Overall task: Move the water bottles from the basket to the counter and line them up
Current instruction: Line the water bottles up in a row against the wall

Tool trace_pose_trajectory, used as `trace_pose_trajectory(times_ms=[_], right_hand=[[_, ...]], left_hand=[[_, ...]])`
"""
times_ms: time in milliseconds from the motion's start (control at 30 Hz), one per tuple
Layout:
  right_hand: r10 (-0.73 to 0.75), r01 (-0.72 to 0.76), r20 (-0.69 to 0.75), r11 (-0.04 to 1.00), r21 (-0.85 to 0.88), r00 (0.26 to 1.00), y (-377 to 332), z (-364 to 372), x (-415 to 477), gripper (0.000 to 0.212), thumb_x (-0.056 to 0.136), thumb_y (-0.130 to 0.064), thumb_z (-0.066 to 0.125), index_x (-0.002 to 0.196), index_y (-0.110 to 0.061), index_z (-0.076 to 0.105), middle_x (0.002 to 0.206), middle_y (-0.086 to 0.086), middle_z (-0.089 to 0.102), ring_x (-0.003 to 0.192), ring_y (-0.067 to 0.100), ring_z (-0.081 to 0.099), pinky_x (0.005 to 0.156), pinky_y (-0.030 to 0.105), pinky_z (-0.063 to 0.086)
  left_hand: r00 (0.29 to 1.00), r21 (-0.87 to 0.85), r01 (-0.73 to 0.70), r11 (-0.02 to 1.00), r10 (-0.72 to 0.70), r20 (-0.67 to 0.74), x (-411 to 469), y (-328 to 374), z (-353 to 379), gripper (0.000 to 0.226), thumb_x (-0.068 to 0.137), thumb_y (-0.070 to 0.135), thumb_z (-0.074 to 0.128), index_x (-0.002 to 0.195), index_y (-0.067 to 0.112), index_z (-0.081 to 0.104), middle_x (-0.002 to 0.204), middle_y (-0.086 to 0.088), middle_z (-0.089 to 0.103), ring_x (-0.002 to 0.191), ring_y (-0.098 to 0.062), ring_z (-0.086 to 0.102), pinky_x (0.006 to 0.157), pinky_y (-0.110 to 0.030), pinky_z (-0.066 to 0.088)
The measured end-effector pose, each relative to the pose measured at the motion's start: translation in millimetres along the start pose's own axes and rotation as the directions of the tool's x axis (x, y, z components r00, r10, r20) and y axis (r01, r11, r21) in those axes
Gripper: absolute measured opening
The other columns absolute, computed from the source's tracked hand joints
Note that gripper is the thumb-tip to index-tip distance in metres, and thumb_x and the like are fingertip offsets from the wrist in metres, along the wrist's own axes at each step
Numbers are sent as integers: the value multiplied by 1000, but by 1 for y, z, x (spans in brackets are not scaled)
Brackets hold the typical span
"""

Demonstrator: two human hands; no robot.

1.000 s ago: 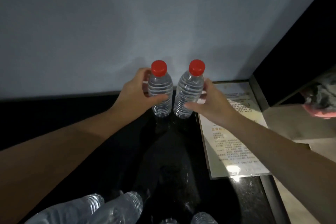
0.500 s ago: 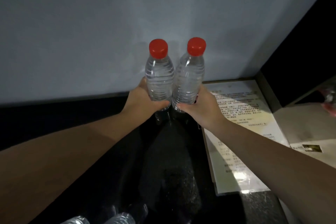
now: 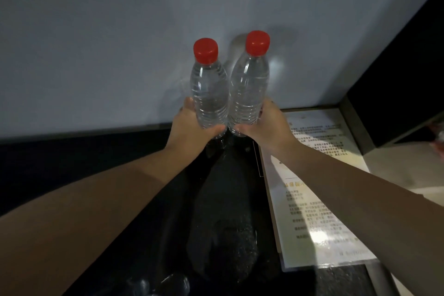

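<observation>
Clear plastic glints at the very bottom edge, bottle shapes (image 3: 168, 283) barely readable in the dark; the basket itself can't be made out. Moving out, the black counter (image 3: 223, 223) runs forward under both forearms, a printed notice sheet (image 3: 312, 199) lying flat on its right side. Further on, the left hand (image 3: 192, 125) wraps the base of the left bottle (image 3: 209, 94), fingers closed around it, and the right hand (image 3: 266, 125) clamps the right bottle (image 3: 249, 89) the same way. Both bottles stand long axis up, red caps on top, sides touching, the right one leaning slightly right. They sit above the hands, at the counter's back edge against the grey wall (image 3: 120, 31); whether their bases touch down cannot be told. A second ago the hands gripped higher up the bodies; the grips are now at the bases and the bottles ride higher in view.
</observation>
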State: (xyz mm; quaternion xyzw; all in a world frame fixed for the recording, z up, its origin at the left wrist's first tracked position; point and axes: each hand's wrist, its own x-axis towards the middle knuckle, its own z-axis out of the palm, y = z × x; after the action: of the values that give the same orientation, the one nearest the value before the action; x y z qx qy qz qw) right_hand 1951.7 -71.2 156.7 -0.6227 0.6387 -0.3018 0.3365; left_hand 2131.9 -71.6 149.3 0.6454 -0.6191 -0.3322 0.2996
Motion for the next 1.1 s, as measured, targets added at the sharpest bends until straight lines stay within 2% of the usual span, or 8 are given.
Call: trace_pose_trajectory(times_ms=[133, 267, 433, 667, 733, 867, 967, 1100], right_hand=[[-5, 7, 21, 995, -96, 1000, 5, 3, 0, 40, 70, -19, 83, 104, -17, 62, 98, -1, 66, 94, 16, 61, 80, 33, 54], [21, -17, 32, 993, -113, 999, 4, -1, 3, 32, 74, -15, 81, 99, -14, 62, 90, -1, 66, 83, 13, 61, 66, 20, 45], [54, -51, 23, 991, -122, 998, 5, -3, 5, 36, 74, -16, 82, 101, -19, 58, 90, -6, 64, 81, 9, 59, 62, 16, 40], [77, -71, 26, 981, -179, 997, 3, -8, -3, 44, 76, -23, 80, 111, -18, 55, 100, -5, 62, 91, 14, 57, 75, 28, 44], [92, -78, 53, 970, -229, 994, 2, -12, -11, 55, 74, -29, 81, 120, -17, 53, 112, -4, 61, 103, 16, 56, 80, 27, 41], [135, -85, 133, 941, -327, 982, -15, -28, -45, 74, 77, -39, 77, 138, -16, 42, 133, 6, 54, 123, 24, 49, 99, 34, 41], [118, -31, 246, 944, -329, 962, -46, -41, -85, 81, 83, -39, 73, 148, -15, 31, 146, 7, 45, 136, 23, 38, 108, 31, 31], [80, 32, 373, 958, -285, 924, -97, -49, -139, 82, 86, -40, 71, 151, -17, 26, 152, 1, 39, 139, 17, 36, 107, 24, 27]], left_hand=[[1000, 87, 13, 996, -14, 5, 1, -6, 8, 65, 71, 26, 85, 122, 18, 47, 112, 1, 63, 101, -11, 63, 90, -31, 54], [999, 119, 52, 992, -50, -14, 5, 1, 9, 60, 74, 18, 83, 122, 12, 46, 114, -2, 59, 97, -10, 57, 79, -16, 44], [998, 122, 67, 990, -65, -21, 5, 2, 10, 64, 73, 18, 83, 125, 12, 46, 116, -4, 60, 102, -13, 59, 86, -21, 45], [988, 181, 124, 976, -138, 67, -1, 6, 2, 77, 71, 29, 84, 132, 14, 40, 126, -5, 55, 115, -20, 57, 92, -31, 48], [970, 280, 171, 945, -211, 119, -13, 14, -12, 88, 74, 31, 82, 142, 11, 31, 141, -11, 44, 128, -24, 47, 102, -35, 41], [935, 409, 141, 902, -257, 244, -49, 30, -63, 89, 80, 38, 76, 148, 9, 27, 150, -10, 37, 134, -23, 41, 105, -33, 38], [919, 464, 81, 882, -246, 308, -86, 46, -113, 83, 82, 40, 73, 148, 12, 31, 152, -5, 37, 136, -19, 40, 111, -33, 35], [917, 466, 6, 885, -191, 351, -141, 59, -175, 74, 82, 43, 72, 144, 18, 40, 147, 0, 45, 132, -13, 45, 111, -33, 36]])
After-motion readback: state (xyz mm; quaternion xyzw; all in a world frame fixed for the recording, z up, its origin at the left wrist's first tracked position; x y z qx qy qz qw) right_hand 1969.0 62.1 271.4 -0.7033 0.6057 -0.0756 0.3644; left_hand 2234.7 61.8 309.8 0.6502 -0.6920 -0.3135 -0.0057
